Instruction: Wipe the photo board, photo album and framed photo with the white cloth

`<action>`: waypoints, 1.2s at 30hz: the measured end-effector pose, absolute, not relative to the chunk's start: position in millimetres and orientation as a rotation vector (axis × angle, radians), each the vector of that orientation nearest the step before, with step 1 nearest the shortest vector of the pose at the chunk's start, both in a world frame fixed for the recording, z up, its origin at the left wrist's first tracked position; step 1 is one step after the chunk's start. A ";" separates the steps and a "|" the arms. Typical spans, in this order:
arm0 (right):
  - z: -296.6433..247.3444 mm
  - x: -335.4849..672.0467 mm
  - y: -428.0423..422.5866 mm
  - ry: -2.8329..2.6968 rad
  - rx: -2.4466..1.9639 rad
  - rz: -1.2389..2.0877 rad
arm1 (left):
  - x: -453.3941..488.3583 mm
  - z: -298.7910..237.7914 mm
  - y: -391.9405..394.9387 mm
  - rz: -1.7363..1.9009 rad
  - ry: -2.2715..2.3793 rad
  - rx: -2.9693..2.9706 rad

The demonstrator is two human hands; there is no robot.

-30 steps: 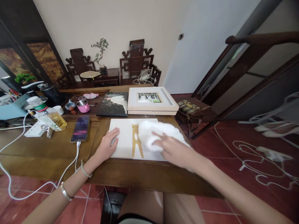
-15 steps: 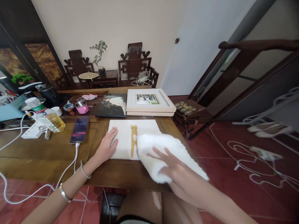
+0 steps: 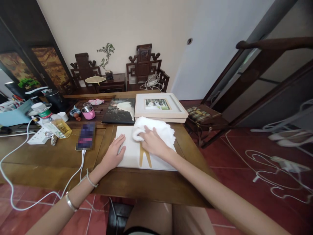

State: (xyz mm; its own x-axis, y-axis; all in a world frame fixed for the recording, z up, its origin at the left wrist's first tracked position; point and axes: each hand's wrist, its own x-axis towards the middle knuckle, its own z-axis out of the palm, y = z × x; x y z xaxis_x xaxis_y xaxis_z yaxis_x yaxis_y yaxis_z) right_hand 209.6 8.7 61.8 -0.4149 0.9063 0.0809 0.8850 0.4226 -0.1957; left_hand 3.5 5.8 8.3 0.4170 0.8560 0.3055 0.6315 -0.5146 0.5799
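Observation:
A white canvas (image 3: 129,156) with a tan painted figure lies flat on the wooden table (image 3: 110,178). My left hand (image 3: 114,153) rests on its left edge, fingers stretched out and holding nothing. Bunched over the canvas's upper part is a fluffy white towel (image 3: 164,133), which my right hand (image 3: 152,141) presses down and grips. The towel hides the top of the tan figure; its two leg shapes show below my right hand.
Behind the canvas lie a dark photo panel (image 3: 119,110) and stacked pale frames (image 3: 181,115). To the left are a phone (image 3: 85,136) on a cable, a pink cup (image 3: 88,113), an oil-coloured bottle (image 3: 61,128) and a power strip (image 3: 39,136). A wooden chair (image 3: 254,76) stands at right.
My right hand has carried the towel from the canvas's lower right up and left to its top edge. More of the figure's legs shows. My left hand stays on the canvas.

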 end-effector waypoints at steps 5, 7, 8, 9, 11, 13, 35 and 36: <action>58.1 187.5 -40.2 -2.593 -1.563 0.196 | 3.7 5.3 5.9 0.854 1.271 2.291; 61.3 188.1 -74.4 -2.678 -1.482 0.265 | 4.1 5.2 5.5 0.841 1.273 2.299; 64.1 189.8 -89.9 -2.712 -1.438 0.321 | 4.3 5.3 5.4 0.836 1.272 2.304; 67.3 192.1 -102.6 -2.748 -1.393 0.383 | 4.5 5.3 5.4 0.834 1.270 2.309; 73.7 197.2 -115.6 -2.782 -1.334 0.476 | 4.7 5.1 5.5 0.837 1.261 2.311; 77.2 200.8 -109.2 -2.779 -1.338 0.492 | 5.0 5.1 5.7 0.839 1.259 2.300; 77.2 182.3 -29.2 -2.793 -1.428 0.245 | 5.2 6.3 4.8 0.891 1.337 2.134; 78.8 182.1 -17.3 -2.765 -1.457 0.231 | 5.4 6.1 5.2 0.889 1.333 2.157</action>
